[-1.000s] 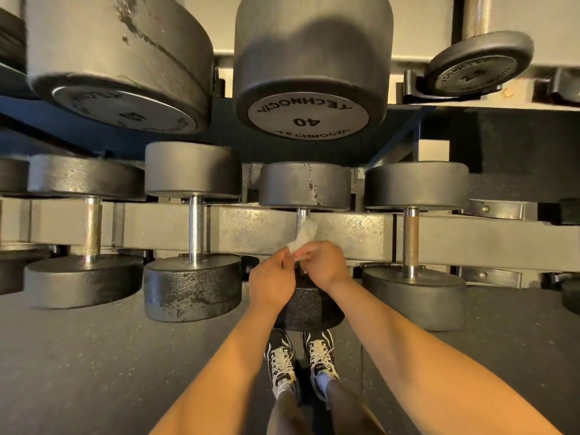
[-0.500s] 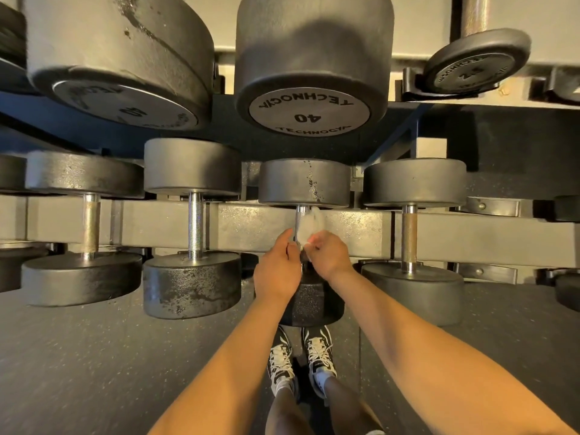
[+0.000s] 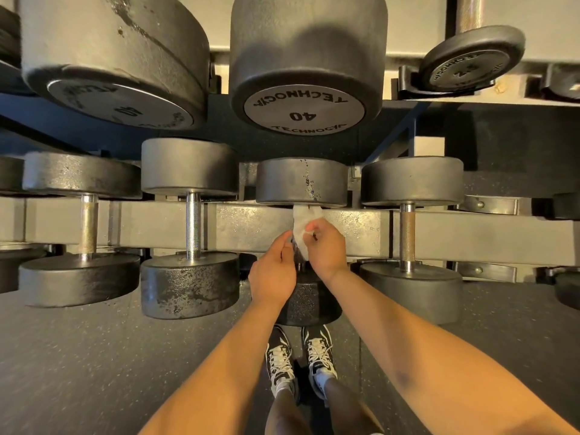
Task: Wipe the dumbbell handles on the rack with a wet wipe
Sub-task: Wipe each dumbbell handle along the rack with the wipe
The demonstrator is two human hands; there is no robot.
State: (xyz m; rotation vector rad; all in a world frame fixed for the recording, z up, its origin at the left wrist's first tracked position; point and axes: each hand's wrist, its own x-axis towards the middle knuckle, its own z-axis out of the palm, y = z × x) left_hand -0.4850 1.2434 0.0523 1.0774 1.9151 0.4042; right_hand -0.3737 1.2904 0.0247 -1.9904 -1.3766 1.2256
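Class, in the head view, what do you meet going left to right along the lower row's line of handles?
Rusty handle → knurled steel handle → wet wipe pinched by the right hand → brown handle.

Warm yellowish light comes from overhead; under the shelf (image 3: 219,133) beyond the left hand (image 3: 272,277) and right hand (image 3: 326,249) it drops to deep shadow. The wet wipe (image 3: 303,221) is the brightest patch. Glare speckles the rail (image 3: 251,227) beside them. Edges bow outward; the floor (image 3: 78,356) left of both hands looks soft.
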